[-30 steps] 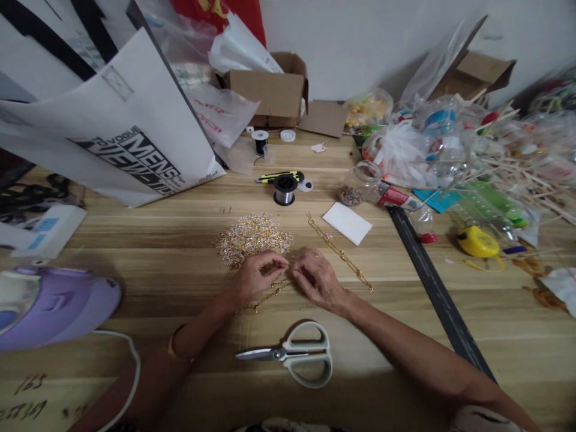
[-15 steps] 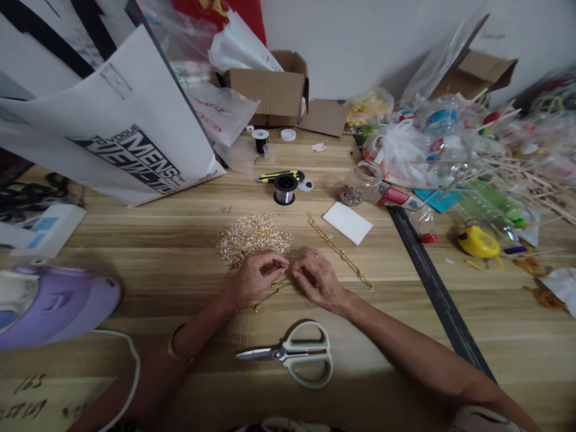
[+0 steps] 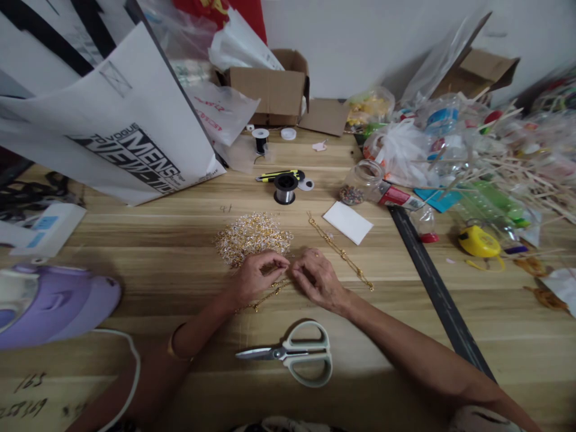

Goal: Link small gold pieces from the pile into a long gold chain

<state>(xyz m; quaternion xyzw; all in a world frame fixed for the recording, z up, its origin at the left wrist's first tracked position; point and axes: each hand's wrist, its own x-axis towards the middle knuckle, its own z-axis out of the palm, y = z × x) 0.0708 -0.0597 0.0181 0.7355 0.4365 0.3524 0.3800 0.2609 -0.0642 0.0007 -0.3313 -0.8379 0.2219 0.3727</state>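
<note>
On table [image 3: 180, 240], jar [image 3: 371, 177] of beads [image 3: 351, 195], left fingers [image 3: 275, 259] and right fingers [image 3: 306, 269] pinched, hold unclear

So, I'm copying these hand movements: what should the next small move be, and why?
I'd probably ease the left hand slightly closer to the right hand. Both are curled as if pinching, their fingertips nearly meeting near the pile, with a small gap showing. A chain lies by the left fingers; what, if anything, they pinch is too small to tell.

Gold bangle [image 3: 171, 347], gold ring [image 3: 316, 255], patterned sleeve [image 3: 481, 420]
</note>
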